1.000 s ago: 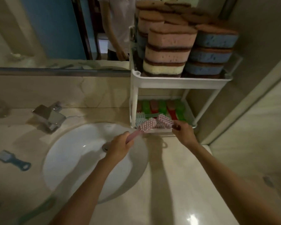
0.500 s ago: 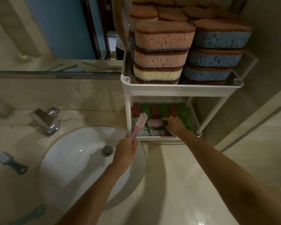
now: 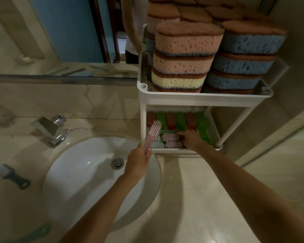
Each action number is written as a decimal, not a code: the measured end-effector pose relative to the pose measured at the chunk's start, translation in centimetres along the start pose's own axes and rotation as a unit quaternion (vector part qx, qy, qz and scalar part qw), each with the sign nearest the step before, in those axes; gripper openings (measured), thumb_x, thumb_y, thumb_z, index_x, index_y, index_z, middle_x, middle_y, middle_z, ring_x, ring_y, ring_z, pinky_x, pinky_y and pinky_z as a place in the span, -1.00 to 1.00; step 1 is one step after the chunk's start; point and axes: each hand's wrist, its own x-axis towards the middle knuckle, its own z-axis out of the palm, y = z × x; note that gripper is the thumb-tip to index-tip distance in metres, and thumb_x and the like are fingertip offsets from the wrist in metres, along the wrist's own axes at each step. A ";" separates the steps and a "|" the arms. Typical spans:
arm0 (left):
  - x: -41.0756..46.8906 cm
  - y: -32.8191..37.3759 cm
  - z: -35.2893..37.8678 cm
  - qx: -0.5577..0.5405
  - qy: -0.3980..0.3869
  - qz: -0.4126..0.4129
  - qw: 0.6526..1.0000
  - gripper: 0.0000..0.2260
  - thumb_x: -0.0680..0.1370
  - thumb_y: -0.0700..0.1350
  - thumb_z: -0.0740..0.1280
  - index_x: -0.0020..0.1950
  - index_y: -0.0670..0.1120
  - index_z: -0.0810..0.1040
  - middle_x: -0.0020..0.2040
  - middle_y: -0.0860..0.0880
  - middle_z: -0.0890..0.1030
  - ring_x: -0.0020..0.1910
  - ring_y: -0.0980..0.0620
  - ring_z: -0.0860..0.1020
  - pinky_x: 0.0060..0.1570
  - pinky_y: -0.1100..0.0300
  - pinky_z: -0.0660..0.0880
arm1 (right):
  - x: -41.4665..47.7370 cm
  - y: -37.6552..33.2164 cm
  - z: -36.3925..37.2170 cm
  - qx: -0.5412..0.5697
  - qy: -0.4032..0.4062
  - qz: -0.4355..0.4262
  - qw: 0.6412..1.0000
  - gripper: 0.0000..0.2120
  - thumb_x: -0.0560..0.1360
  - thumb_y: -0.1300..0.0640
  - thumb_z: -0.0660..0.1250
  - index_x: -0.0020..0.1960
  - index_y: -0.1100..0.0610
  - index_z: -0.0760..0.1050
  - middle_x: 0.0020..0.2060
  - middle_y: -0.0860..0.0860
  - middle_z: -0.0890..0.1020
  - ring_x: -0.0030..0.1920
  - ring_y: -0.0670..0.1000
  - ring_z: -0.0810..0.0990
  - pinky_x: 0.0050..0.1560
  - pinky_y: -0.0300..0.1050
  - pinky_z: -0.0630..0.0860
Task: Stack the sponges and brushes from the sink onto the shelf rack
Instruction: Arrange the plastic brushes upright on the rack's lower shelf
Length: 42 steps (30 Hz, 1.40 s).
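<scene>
Two bare forearms reach up from the bottom edge over a pale marble counter (image 3: 191, 199). The left hand (image 3: 139, 159) is closed in a fist around the handle of a pink brush (image 3: 152, 133), whose bristled head tilts up toward 12 o'clock, in front of the rack's left post. Below and at 9 o'clock of that hand lies the white oval sink (image 3: 81, 172), its drain (image 3: 117, 162) just beside the wrist. A chrome faucet (image 3: 50, 130) stands at 10 o'clock of the basin, and a dark-handled scraper (image 3: 11, 176) lies on the counter at far left.

The right hand (image 3: 191, 138) reaches into the lower tier of the white shelf rack (image 3: 205, 99), fingers curled down onto a second pink brush (image 3: 170, 137); whether it grips it cannot be told. More pink and pale blue brushes lie touching it. Behind them, red and green scrubbers (image 3: 181, 121) stand in a row.

On the top tier, a stack of pink and yellow sponges (image 3: 182, 58) stands beside a stack of blue sponges (image 3: 244, 58). A mirror (image 3: 60, 32) fills the wall at 11 o'clock.
</scene>
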 end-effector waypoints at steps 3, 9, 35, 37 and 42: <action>0.0 -0.1 -0.2 0.004 -0.005 0.003 1.000 -0.73 0.62 -0.03 0.12 0.10 -0.23 0.40 -0.06 -0.18 0.57 -0.29 -0.06 0.53 -0.55 0.35 0.29 | -0.1 -0.4 -0.2 0.010 -0.002 -0.031 0.999 -0.53 0.53 0.37 0.14 0.37 0.04 0.38 0.41 0.15 0.37 0.37 0.16 0.38 0.34 -0.18 0.26; 0.3 -0.2 -0.1 -0.031 -0.016 -0.003 0.999 -0.73 0.64 -0.07 0.10 0.10 -0.27 0.39 -0.08 -0.23 0.53 -0.25 -0.08 0.49 -0.45 0.19 0.41 | 0.2 -1.2 -0.2 0.102 -0.028 -0.016 0.994 -0.61 0.56 0.43 0.03 0.31 0.25 0.44 0.42 0.18 0.33 0.38 0.16 0.37 0.31 -0.27 0.21; 2.5 2.1 3.2 0.076 -0.056 0.118 0.988 -0.66 0.61 -0.25 0.08 0.39 -0.18 0.32 0.37 -0.14 0.35 0.37 -0.10 0.33 0.32 0.06 0.30 | 1.5 -1.4 -5.4 0.175 0.012 0.108 0.978 -0.57 0.57 0.17 0.16 0.43 0.11 0.19 0.41 0.13 0.31 0.36 0.15 0.33 0.31 -0.09 0.30; 3.1 1.9 3.1 0.075 -0.068 0.113 0.988 -0.62 0.61 -0.25 0.08 0.45 -0.18 0.25 0.46 -0.12 0.26 0.45 -0.08 0.24 0.42 0.07 0.22 | 2.2 -1.3 -3.8 0.210 0.023 0.111 0.971 -0.61 0.55 0.09 0.20 0.35 0.09 0.29 0.36 0.09 0.36 0.35 0.14 0.34 0.27 -0.19 0.27; 4.4 1.7 3.2 0.089 -0.119 0.080 0.986 -0.56 0.62 -0.24 0.06 0.51 -0.18 0.10 0.55 -0.12 0.07 0.54 -0.08 0.04 0.52 0.03 0.03 | 2.6 0.1 -0.5 0.105 0.006 0.094 0.990 -0.46 0.45 -0.16 0.23 0.37 -0.04 0.25 0.38 0.10 0.37 0.34 0.17 0.40 0.33 0.20 0.39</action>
